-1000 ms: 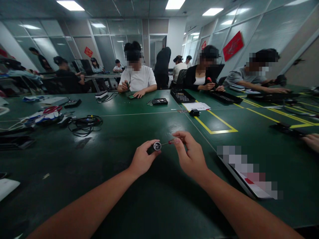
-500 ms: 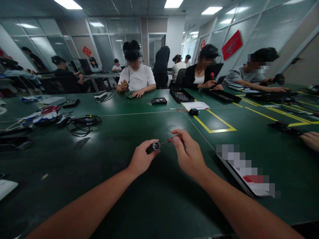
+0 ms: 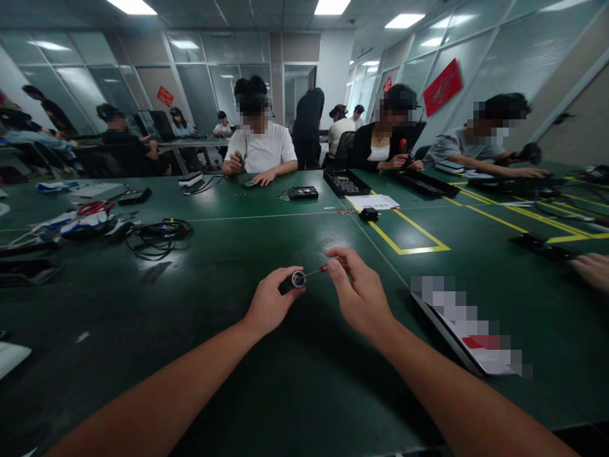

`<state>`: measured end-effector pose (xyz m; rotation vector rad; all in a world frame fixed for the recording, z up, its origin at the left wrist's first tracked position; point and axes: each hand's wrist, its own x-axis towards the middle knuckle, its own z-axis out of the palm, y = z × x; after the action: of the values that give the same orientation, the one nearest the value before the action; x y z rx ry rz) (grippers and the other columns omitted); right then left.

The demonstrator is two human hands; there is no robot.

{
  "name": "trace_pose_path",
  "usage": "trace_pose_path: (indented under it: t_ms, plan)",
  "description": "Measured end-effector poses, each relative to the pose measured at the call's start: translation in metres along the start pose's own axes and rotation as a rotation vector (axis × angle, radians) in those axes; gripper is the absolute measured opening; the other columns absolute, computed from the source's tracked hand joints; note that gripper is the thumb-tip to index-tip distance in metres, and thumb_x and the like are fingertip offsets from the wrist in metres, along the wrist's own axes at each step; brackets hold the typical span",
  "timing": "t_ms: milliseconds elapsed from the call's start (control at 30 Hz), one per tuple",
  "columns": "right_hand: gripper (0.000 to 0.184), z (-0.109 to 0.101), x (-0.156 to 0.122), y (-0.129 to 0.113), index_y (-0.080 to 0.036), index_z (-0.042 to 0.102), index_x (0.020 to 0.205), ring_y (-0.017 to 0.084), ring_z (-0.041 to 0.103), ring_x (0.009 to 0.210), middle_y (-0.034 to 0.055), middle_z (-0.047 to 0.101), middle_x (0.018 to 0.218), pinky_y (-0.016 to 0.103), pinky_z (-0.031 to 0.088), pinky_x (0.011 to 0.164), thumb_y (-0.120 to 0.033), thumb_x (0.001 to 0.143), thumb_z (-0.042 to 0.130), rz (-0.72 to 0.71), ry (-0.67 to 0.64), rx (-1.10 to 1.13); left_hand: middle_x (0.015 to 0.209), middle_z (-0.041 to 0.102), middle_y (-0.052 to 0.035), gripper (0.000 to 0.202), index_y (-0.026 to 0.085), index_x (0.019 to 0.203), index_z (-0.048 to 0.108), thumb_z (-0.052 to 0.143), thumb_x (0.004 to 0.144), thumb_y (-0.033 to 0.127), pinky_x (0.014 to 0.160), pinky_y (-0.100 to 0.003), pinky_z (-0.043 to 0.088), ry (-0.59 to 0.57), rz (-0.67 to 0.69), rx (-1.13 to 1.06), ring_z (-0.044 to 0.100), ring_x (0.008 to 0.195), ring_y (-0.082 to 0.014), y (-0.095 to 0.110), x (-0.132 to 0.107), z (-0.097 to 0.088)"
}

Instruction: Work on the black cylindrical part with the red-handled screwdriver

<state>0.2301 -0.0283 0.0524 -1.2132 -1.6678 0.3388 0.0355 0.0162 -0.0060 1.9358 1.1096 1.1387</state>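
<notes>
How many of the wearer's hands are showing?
2: left of centre, the bare left hand grips a black, silver-rimmed cylinder; right of it, the bare right hand holds a red-handled tool.

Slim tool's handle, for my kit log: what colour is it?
The handle looks red, in the head view.

Ceiling lts (image 3: 332, 7) shine, w/ glass walls (image 3: 193, 86) behind lg green table (image 3: 295, 387)

Red-handled screwdriver (image 3: 320, 270) at silver-rimmed black cylinder (image 3: 298, 279)
</notes>
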Motion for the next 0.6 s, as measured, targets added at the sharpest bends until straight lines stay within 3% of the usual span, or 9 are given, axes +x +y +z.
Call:
trace_pose_path:
  t_ms: [100, 267, 400, 500, 600]
  plan:
    - [0.027, 0.0, 0.001, 0.001, -0.022, 0.067, 0.098, 0.018, 0.068, 0.072, 0.002, 0.072, 0.082, 0.03, 0.047, 0.064, -0.039, 0.105, 0.047, -0.008, -0.004, 0.011, 0.122, 0.073, -0.0057, 0.037, 0.023, 0.122, 0.071, 0.074, 0.086, 0.018, 0.106, -0.041, 0.048, -0.006, 0.012, 0.0, 0.066, 0.117, -0.0237, 0.001, 0.0, 0.0]
    - [0.022, 0.002, 0.0, 0.002, -0.021, 0.061, 0.116, 0.021, 0.071, 0.08, 0.0047, 0.075, 0.091, 0.032, 0.05, 0.07, -0.032, 0.103, 0.048, -0.012, 0.02, 0.04, 0.122, 0.072, -0.0056, 0.036, 0.024, 0.123, 0.071, 0.073, 0.087, 0.018, 0.106, -0.042, 0.048, 0.008, 0.004, 0.017, 0.065, 0.118, -0.0238, 0.001, 0.0, 0.0]
    - [0.022, 0.004, -0.002, 0.003, -0.022, 0.06, 0.113, 0.022, 0.071, 0.085, 0.0059, 0.074, 0.093, 0.035, 0.05, 0.076, -0.036, 0.103, 0.047, 0.011, 0.012, 0.049, 0.123, 0.072, -0.0056, 0.037, 0.023, 0.123, 0.071, 0.073, 0.087, 0.016, 0.106, -0.041, 0.049, 0.01, 0.01, 0.038, 0.066, 0.118, -0.0236, 0.002, 0.0, 0.0]
    - [0.023, 0.007, 0.0, 0.006, -0.023, 0.06, 0.108, 0.021, 0.068, 0.08, 0.0038, 0.071, 0.087, 0.035, 0.049, 0.074, -0.04, 0.104, 0.046, 0.081, 0.024, 0.138, 0.123, 0.072, -0.0057, 0.038, 0.023, 0.124, 0.07, 0.073, 0.087, 0.016, 0.105, -0.042, 0.05, -0.001, 0.037, 0.073, 0.066, 0.117, -0.0238, 0.005, 0.0, -0.001]
    - [0.025, 0.01, 0.007, 0.013, -0.023, 0.059, 0.097, 0.018, 0.062, 0.071, 0.0011, 0.064, 0.079, 0.034, 0.051, 0.068, -0.045, 0.101, 0.048, 0.255, 0.128, 0.397, 0.123, 0.072, -0.0059, 0.038, 0.023, 0.127, 0.068, 0.071, 0.09, 0.018, 0.104, -0.042, 0.05, -0.033, 0.1, 0.119, 0.066, 0.117, -0.0241, 0.009, 0.0, -0.005]
